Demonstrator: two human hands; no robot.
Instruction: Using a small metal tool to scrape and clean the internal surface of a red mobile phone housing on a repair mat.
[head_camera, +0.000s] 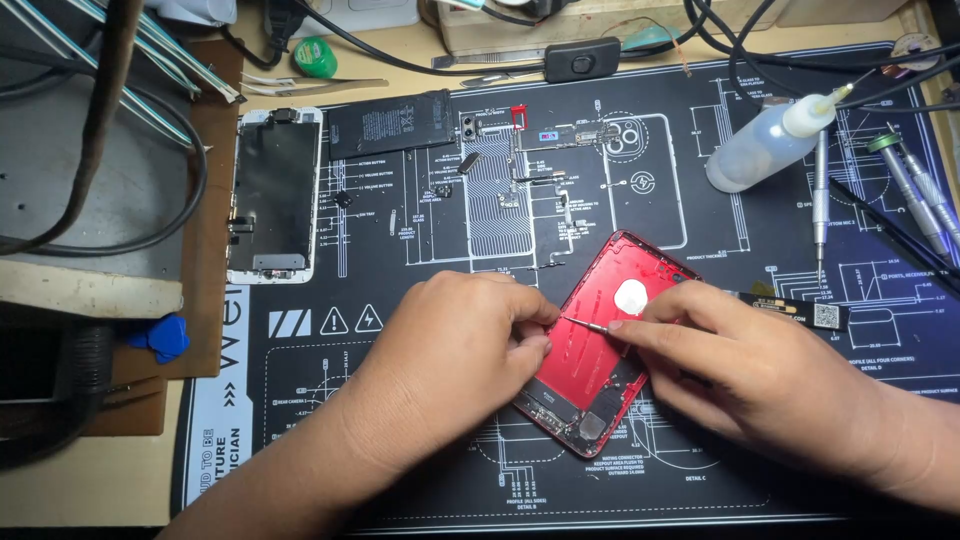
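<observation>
Two hands meet over the red phone shell (600, 320): right hand (760, 370) pinches a thin tool (583, 323), left hand (460, 345) apparently curled closed.

A detached screen panel (275, 195) is laid face down at the left of the dark repair mat (400, 230), with a black battery (390, 123) just beside it. A squeeze bottle (765, 145) and some screwdrivers (905, 185) are parked top right. Blue picks (165, 335) are left off the mat's edge.
</observation>
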